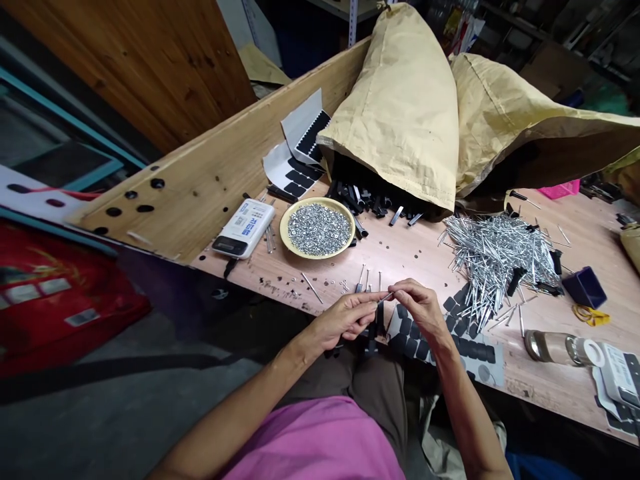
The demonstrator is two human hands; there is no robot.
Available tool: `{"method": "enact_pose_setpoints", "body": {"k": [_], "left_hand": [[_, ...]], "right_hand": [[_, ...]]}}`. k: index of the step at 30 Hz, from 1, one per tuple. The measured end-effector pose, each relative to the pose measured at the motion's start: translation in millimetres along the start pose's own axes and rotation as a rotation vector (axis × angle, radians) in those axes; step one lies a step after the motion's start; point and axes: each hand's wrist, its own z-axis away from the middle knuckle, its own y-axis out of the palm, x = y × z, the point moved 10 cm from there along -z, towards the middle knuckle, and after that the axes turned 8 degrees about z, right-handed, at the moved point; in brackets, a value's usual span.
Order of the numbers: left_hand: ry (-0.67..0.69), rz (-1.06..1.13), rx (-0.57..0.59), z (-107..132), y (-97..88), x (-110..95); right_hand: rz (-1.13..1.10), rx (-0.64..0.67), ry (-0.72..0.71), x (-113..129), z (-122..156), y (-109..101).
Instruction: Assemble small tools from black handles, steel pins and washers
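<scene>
My left hand (345, 320) and my right hand (417, 307) meet over the near edge of the wooden table (400, 250). Both pinch a thin metal screw (386, 297) between their fingertips. Something dark shows under the left hand, but I cannot make it out. A yellow bowl (317, 230) full of small silver nuts stands just beyond the hands. A big heap of long silver screws (495, 257) lies to the right. A white sheet with black pads (450, 347) lies under the right wrist.
Two tan sacks (415, 100) lie at the back, black parts (360, 197) spilling from one. A white device (244, 228) sits left of the bowl. A blue box (584, 287), a glass jar (563, 347) and more pad sheets (300, 157) are around. Loose screws (365, 277) stand by the hands.
</scene>
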Motion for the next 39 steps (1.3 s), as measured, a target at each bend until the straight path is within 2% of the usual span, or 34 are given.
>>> {"method": "enact_pose_setpoints", "body": {"k": [7, 10, 15, 20, 23, 26, 31, 39], "left_hand": [[-0.003, -0.057, 0.001, -0.5, -3.0, 0.0], [0.001, -0.089, 0.01, -1.3, -2.9, -0.7], [0.058, -0.142, -0.044, -1.6, -3.8, -4.2], [0.264, -0.316, -0.153, 4.4, -6.5, -24.1], [0.305, -0.357, -0.162, 5.3, -7.5, -27.7], [0.251, -0.292, -0.118, 1.6, -7.6, -21.7], [0.078, -0.116, 0.006, -3.4, -0.5, -6.3], [0.057, -0.144, -0.005, -2.0, -2.7, -6.2]], "right_hand": [[-0.056, 0.017, 0.029, -3.7, -0.6, 0.3], [-0.058, -0.012, 0.017, -3.5, 0.5, -1.3], [-0.063, -0.091, 0.055, -8.6, 5.1, -3.7], [0.102, -0.18, 0.034, -4.9, 10.1, -6.7], [0.207, -0.215, -0.051, 7.1, 12.6, -7.0], [0.224, -0.203, -0.086, 11.9, 13.5, -5.4], [0.128, -0.131, -0.054, 4.1, 9.9, -4.5], [0.089, -0.026, -0.023, 1.0, 3.5, -1.7]]}}
